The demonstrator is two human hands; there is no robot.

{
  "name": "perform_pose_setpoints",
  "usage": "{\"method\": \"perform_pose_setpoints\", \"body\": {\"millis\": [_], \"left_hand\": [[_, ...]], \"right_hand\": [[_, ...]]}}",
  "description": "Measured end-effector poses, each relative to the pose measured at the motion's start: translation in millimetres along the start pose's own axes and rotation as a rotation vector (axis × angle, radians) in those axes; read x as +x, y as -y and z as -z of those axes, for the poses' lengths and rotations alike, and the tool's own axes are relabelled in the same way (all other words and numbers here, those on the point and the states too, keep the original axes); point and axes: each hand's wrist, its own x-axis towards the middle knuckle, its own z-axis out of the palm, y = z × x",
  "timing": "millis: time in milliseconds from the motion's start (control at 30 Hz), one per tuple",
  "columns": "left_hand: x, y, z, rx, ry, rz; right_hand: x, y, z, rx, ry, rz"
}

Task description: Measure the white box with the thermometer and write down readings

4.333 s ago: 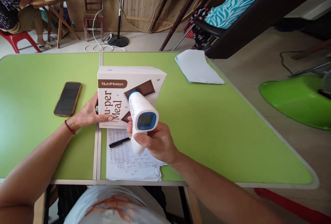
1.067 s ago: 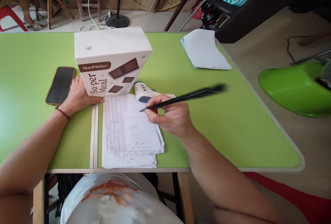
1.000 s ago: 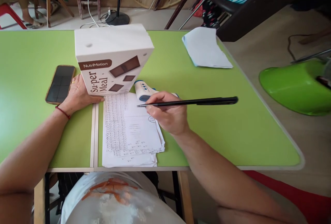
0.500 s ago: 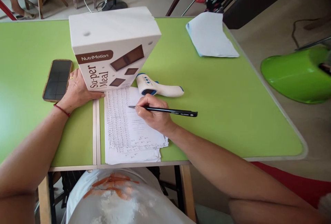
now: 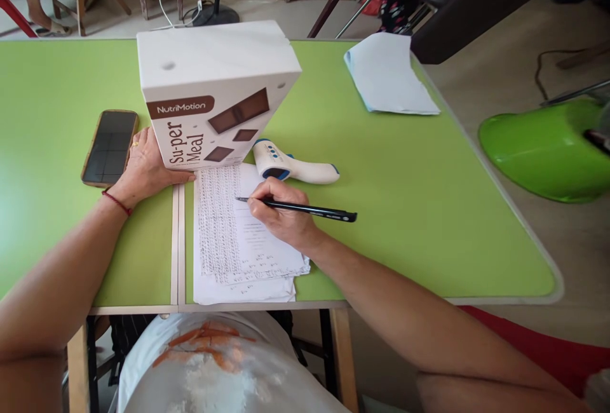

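Observation:
My right hand (image 5: 281,211) is closed round a black pen (image 5: 319,211), its tip touching or just over the top sheet of a stack of papers (image 5: 257,254). Rows of small handwriting fill the sheet's left part. My left hand (image 5: 147,162) lies on the table with thumb stretched out, against the lower left edge of a white NutriMotion box (image 5: 214,108); some fingertips are hidden behind the box and near the phone. That box stands upright at the papers' top edge. A white and blue infrared thermometer (image 5: 295,165) rests just beyond my right hand.
A phone (image 5: 110,146) lies left of my left hand on the green table (image 5: 405,209). Folded white paper (image 5: 388,76) is at the far right corner. A green plastic stool or chair (image 5: 538,149) stands off the right edge. A seam runs across the table left of the papers.
The whole view has shifted slightly. The pen's rear end has tilted a little lower and nearer, while its tip stays at about the same place. My left hand keeps its place.

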Motion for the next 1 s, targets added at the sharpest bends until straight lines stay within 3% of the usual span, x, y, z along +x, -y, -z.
{"method": "perform_pose_setpoints", "body": {"millis": [400,600,1000], "left_hand": [[0,3,-2,-0.040,-0.047,-0.015],[-1,2,0,-0.019,-0.029,-0.021],[-1,-7,4,0.060,0.008,0.009]], "right_hand": [[0,-1,2,-0.027,0.031,-0.013],[0,0,1,-0.017,-0.033,0.000],[1,-1,2,0.010,-0.004,0.077]]}}
